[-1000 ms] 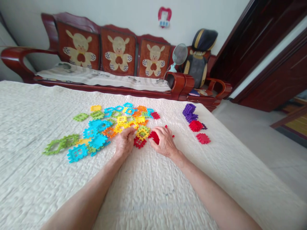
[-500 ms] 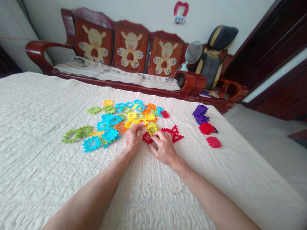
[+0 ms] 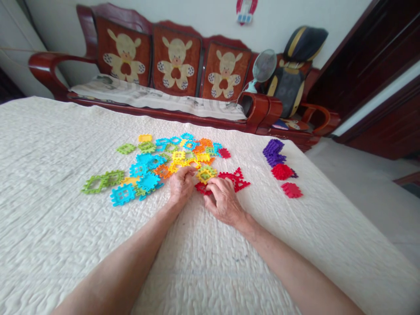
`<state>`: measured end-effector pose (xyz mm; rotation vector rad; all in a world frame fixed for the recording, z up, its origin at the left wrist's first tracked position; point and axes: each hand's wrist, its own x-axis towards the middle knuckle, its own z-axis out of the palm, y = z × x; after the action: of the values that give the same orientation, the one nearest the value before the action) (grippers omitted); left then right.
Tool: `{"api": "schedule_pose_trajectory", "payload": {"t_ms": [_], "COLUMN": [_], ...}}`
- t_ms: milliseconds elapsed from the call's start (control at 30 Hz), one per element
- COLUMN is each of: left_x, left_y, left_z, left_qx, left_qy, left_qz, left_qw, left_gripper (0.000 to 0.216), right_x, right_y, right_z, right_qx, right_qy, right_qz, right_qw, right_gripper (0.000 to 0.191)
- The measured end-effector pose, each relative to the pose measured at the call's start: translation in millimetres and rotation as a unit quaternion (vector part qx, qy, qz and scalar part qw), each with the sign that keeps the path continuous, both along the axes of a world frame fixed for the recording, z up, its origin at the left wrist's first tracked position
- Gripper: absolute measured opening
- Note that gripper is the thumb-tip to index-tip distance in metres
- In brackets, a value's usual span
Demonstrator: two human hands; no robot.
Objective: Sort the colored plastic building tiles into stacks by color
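Observation:
My left hand (image 3: 181,186) is closed at the near edge of a pile of interlocking plastic building pieces, thumb and forefinger together; what they hold, if anything, is hidden. It is beside a yellow square piece (image 3: 206,174) with green in its middle. My right hand (image 3: 225,199) has bent fingers, with a gap between thumb and forefinger. Its fingertips reach over a red piece (image 3: 201,188), partly covering it, near the yellow square's lower edge. Just beyond that hand lie red triangular pieces (image 3: 241,181). Left of my left hand are blue pieces (image 3: 147,180) and orange pieces (image 3: 162,170).
Purple pieces (image 3: 274,151) form a stack at the right, near red pieces (image 3: 281,171) and a single red square (image 3: 292,190). Green pieces (image 3: 95,184) lie at the left. A quilted cover (image 3: 197,271) spreads over the table. Behind stands a wooden sofa (image 3: 259,111) with a small fan (image 3: 264,65).
The view has tipped slightly, so everything sits a little higher and further left. My right fingers cover more of the red piece. My left hand keeps its closed shape.

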<state>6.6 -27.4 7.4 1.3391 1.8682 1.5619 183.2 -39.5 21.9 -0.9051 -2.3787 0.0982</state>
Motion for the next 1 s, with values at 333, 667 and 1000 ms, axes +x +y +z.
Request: {"api": "schedule_pose_trajectory", "payload": {"t_ms": [333,667,1000], "left_x": [2,-1,0], "left_y": [-2,-2,-1], "left_z": [-1.1,-8.5,-6.1], "left_qx": [0.002,0.005,0.006], "left_qy": [0.104,0.115,0.123], "left_qz": [-0.068,-0.073,-0.061], "left_qw": [0.992,0.991,0.990], "left_gripper": [0.034,0.035,0.033], "right_x": [10,41,52], "right_y": [30,54,53], "right_z": [-10.8,-5.6,-0.2], "right_qx": [-0.040,-0.094,-0.089], "right_qy": [0.261,0.338,0.231], "right_qz": [-0.068,-0.162,-0.184], "right_qw": [0.962,0.923,0.951], "right_gripper": [0.026,0.023,0.027]}}
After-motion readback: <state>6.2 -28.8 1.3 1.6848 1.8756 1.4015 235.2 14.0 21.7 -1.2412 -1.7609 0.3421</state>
